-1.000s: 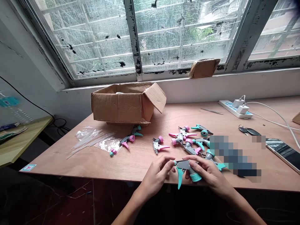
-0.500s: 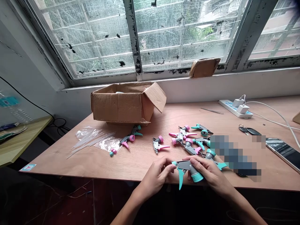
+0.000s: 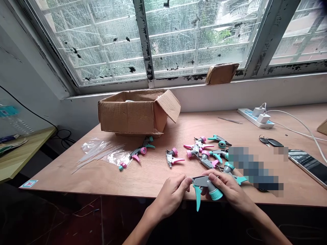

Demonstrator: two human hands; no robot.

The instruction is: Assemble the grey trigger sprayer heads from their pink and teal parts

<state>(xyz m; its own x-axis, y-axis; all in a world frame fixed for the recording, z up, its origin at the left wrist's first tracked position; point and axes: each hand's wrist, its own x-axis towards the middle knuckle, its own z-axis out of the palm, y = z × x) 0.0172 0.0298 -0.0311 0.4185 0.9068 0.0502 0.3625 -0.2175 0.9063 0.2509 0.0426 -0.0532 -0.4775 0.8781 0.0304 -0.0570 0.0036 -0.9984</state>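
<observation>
Over the table's front edge, my right hand (image 3: 228, 187) is closed around the grey body of a trigger sprayer head (image 3: 204, 181) with a teal trigger and a teal collar. Its trigger hangs down toward me, and the collar faces down to the right. My left hand (image 3: 172, 192) pinches the sprayer's nozzle tip between thumb and forefinger; the fingers hide the tip. Just behind my hands lies a pile of pink and teal sprayer heads (image 3: 198, 147). A single pink sprayer head (image 3: 172, 157) lies apart, left of the pile.
An open cardboard box (image 3: 127, 115) stands at the back. Thin clear tubes (image 3: 95, 154), a plastic bag (image 3: 116, 157), small pink and teal caps (image 3: 122, 166) and more sprayer heads (image 3: 142, 149) lie left. On the right are a power strip (image 3: 255, 119), keys (image 3: 270, 140) and a phone (image 3: 309, 166).
My left thumb and fingers have closed over the teal nozzle tip, which showed before. The sprayer head has shifted slightly right, and its trigger hangs a little lower.
</observation>
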